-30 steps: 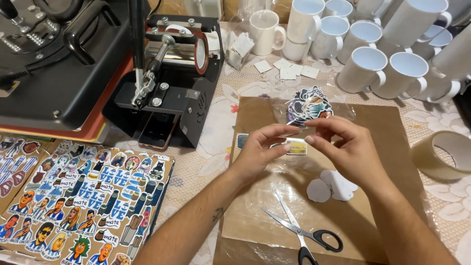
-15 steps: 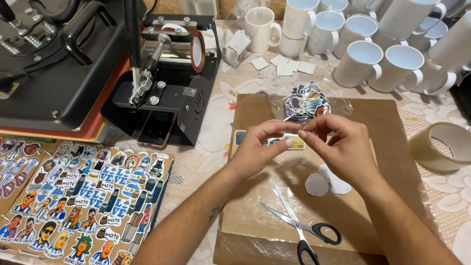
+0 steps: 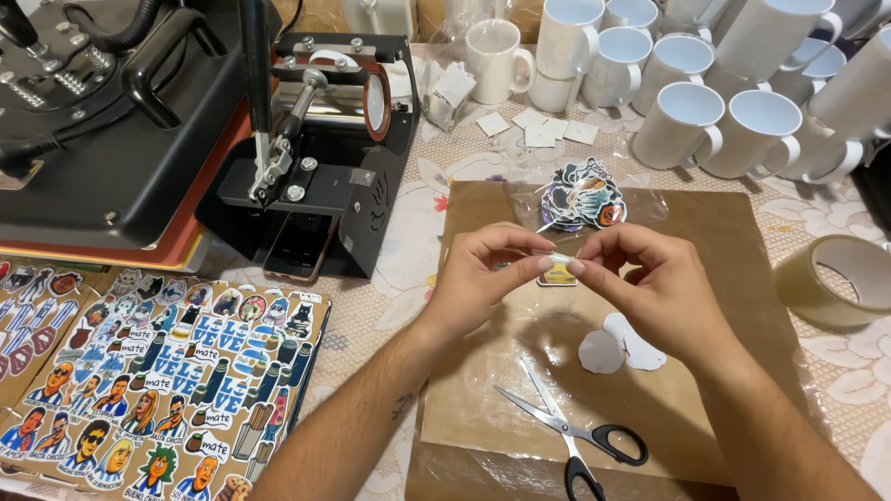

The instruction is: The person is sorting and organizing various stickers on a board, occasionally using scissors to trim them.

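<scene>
You have a surface (image 3: 422, 199) under a pale floral lace cloth filling the frame, evenly lit; a brown paper sheet (image 3: 705, 232) covers its right centre.

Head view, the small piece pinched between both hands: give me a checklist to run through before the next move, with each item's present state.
1. Left hand fingertips on the small piece: ok.
2. Right hand fingertips on the same piece: ok.
3. What the piece is, tape or sticker: cannot tell, too small.
4. Scissors lying apart from both hands on the brown paper: ok.
5. Tape roll within view at the right, untouched: ok.
6. Bag of stickers lying beyond the hands, not under them: ok.
</scene>
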